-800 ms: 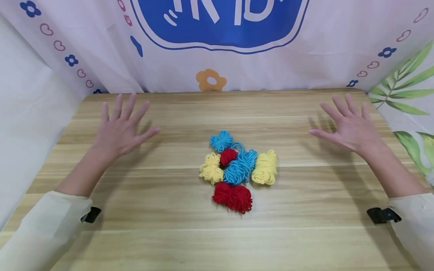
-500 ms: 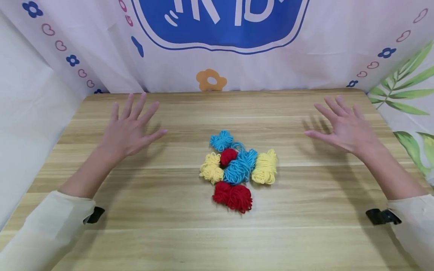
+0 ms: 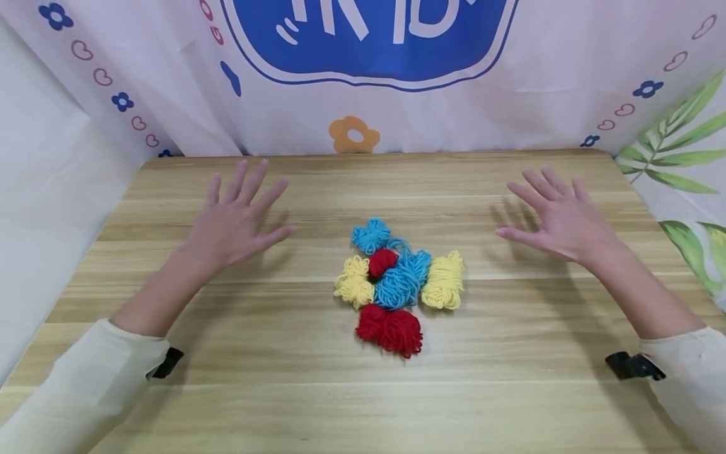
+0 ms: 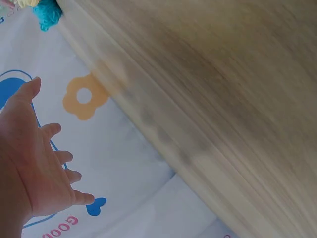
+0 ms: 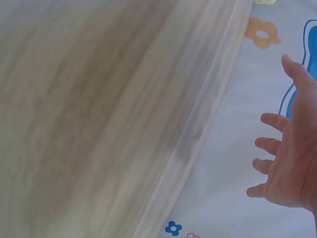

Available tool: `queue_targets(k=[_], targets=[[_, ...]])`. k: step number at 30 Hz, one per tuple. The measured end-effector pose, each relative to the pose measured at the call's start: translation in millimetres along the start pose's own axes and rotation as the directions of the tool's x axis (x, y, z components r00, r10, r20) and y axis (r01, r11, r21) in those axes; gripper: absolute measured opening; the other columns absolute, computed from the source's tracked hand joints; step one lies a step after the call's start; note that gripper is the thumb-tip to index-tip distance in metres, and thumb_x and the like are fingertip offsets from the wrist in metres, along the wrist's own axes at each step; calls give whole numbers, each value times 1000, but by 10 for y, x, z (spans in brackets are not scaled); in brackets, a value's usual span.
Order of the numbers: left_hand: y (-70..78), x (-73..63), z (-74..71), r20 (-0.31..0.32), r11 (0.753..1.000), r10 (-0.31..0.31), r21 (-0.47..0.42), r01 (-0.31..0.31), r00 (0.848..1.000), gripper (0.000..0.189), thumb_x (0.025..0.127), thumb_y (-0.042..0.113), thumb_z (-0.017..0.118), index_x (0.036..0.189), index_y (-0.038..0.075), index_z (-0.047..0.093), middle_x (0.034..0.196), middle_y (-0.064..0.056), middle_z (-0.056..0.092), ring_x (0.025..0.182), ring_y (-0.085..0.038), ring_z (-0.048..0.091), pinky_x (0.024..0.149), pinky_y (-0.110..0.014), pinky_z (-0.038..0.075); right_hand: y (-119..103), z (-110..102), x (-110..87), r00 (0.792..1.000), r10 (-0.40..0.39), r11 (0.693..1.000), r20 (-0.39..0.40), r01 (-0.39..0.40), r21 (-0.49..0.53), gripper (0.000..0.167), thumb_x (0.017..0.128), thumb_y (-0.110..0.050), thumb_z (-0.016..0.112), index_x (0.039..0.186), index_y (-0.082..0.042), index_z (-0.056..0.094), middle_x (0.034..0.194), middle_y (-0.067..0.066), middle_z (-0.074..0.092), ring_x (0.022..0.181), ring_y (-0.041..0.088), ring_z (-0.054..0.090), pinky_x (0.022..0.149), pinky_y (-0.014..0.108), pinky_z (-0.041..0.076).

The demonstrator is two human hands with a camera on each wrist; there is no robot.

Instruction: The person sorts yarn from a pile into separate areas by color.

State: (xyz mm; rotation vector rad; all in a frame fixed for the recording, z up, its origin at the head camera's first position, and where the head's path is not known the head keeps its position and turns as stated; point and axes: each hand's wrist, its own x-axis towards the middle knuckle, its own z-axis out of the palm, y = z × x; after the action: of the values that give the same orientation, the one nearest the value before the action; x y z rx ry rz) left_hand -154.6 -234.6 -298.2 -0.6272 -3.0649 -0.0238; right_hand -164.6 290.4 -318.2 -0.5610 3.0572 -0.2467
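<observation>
Several small skeins of yarn lie bunched together mid-table in the head view. At the back is a small blue skein (image 3: 371,236), with a red skein (image 3: 382,262) just below it. A larger blue skein (image 3: 399,284) sits between a yellow skein (image 3: 354,282) on the left and a longer yellow skein (image 3: 444,281) on the right. Another red skein (image 3: 390,330) is nearest the front. My left hand (image 3: 227,227) hovers left of the yarn, fingers spread and holding nothing. To the right, my right hand (image 3: 567,224) hovers likewise, fingers spread, touching nothing.
The wooden table (image 3: 283,378) extends to a printed white curtain (image 3: 283,120) along its back edge. White cloth hangs at the left, and a leaf-patterned cloth (image 3: 680,164) at the right. Dark wrist mounts stick out by both sleeves.
Both hands have moved inward toward the yarn, the left hand to the right and the right hand to the left. The skeins have stayed in place.
</observation>
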Motion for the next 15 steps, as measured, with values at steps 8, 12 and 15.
queue_targets(k=[8, 12, 15], targets=[[66, 10, 15, -18, 999, 30, -10, -30, 999, 82, 101, 63, 49, 166, 19, 26, 174, -13, 0, 158, -38, -9, 121, -70, -3, -99, 13, 19, 999, -41, 999, -14, 40, -18, 93, 92, -67, 61, 162, -12, 34, 171, 19, 17, 158, 43, 4, 120, 72, 2], [95, 21, 32, -3, 999, 37, 4, -37, 999, 82, 101, 64, 49, 166, 19, 26, 174, -13, 0, 158, -39, -7, 121, -71, -2, -155, 32, 31, 998, -56, 998, -14, 56, -26, 93, 92, -68, 61, 162, -13, 34, 171, 19, 18, 158, 43, 4, 120, 72, 1], [124, 32, 48, 2, 999, 51, 14, -51, 999, 82, 100, 63, 50, 165, 19, 27, 174, -14, 2, 158, -40, -5, 120, -72, 2, -190, 49, 36, 998, -66, 997, -10, 66, -32, 94, 92, -68, 61, 162, -13, 34, 170, 20, 19, 158, 43, 4, 121, 71, 1]])
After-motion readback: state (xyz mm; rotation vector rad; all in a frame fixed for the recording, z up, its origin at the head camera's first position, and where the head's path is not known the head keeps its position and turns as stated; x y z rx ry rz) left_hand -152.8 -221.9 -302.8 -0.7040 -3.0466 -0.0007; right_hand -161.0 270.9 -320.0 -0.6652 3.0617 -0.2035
